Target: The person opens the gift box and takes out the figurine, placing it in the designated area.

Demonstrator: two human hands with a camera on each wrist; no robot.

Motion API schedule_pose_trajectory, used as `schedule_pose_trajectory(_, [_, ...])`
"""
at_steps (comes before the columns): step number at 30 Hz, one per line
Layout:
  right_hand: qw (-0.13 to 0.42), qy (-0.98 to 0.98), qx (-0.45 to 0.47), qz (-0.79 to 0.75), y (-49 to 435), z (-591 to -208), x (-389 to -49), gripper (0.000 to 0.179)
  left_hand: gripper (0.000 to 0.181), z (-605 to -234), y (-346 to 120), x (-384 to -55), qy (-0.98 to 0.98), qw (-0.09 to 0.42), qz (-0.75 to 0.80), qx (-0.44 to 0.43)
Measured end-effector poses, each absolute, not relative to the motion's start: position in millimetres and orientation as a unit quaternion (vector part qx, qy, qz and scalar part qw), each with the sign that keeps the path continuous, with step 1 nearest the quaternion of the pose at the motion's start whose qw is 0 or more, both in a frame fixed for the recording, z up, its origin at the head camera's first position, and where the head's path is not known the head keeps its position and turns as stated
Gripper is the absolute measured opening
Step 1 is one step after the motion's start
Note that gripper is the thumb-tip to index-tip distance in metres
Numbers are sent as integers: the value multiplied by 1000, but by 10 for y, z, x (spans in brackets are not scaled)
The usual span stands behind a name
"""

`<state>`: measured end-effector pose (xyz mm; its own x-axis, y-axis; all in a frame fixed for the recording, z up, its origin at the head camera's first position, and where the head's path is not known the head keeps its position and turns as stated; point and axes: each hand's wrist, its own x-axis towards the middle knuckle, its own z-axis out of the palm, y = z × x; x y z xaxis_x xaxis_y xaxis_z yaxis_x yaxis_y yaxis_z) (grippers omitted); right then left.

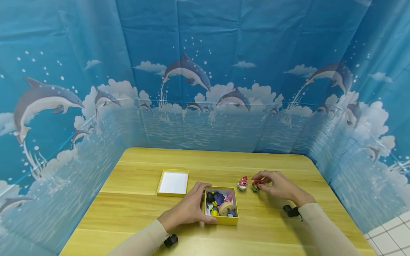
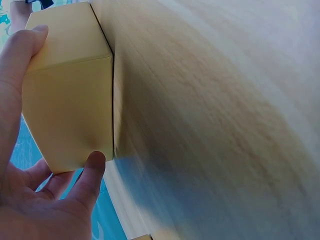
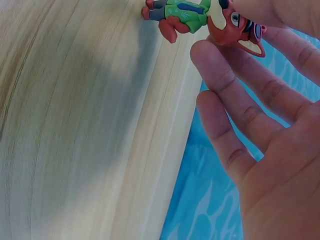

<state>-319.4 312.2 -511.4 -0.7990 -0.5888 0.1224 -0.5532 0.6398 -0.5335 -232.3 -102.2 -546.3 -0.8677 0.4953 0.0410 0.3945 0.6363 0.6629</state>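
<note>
My left hand (image 1: 191, 207) holds a yellow box (image 1: 224, 221) at its left side, the thumb on the near wall and the fingers around the far corner. Inside the box lie several small toy figures and a round tan piece (image 1: 226, 208). To the right, my right hand (image 1: 277, 185) pinches the head of a fox figurine (image 3: 187, 17), orange-red with a green shirt and blue tie. The fox's feet are close to the table; whether they touch it I cannot tell. Just left of the fox stands a pink-and-red figurine (image 1: 242, 184).
A shallow yellow lid with a white inside (image 1: 174, 182) lies on the wooden table (image 1: 128, 213), left of the box. A blue curtain printed with dolphins (image 1: 198, 124) hangs behind the table and along both sides.
</note>
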Motion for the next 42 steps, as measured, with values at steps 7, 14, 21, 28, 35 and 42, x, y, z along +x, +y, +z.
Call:
schedule_pose_trajectory(7, [31,908,-310,-280,3136,-5124,-3195,30,128,-5476,-1020,-2328,902,71,347,247])
schedule_pose_trajectory(14, [24,908,-312,-278,3126,-5105,-3176,30,129,-5484,-1020,-2329,902,70,347,246])
schedule_pose_trajectory(21, [33,906,-318,-277,3131,-5101,-3180,31,129,-5478,-1022,-2331,902,70,348,246])
schedule_pose_trajectory(28, [42,907,-314,-278,3148,-5109,-3170,32,128,-5478,-1025,-2328,902,73,347,245])
schedule_pose_trajectory(35, [38,904,-317,-282,3150,-5107,-3158,30,128,-5476,-1020,-2324,902,72,347,245])
schedule_pose_trajectory(42, [27,911,-312,-267,3164,-5093,-3151,31,128,-5467,-1017,-2326,902,73,348,245])
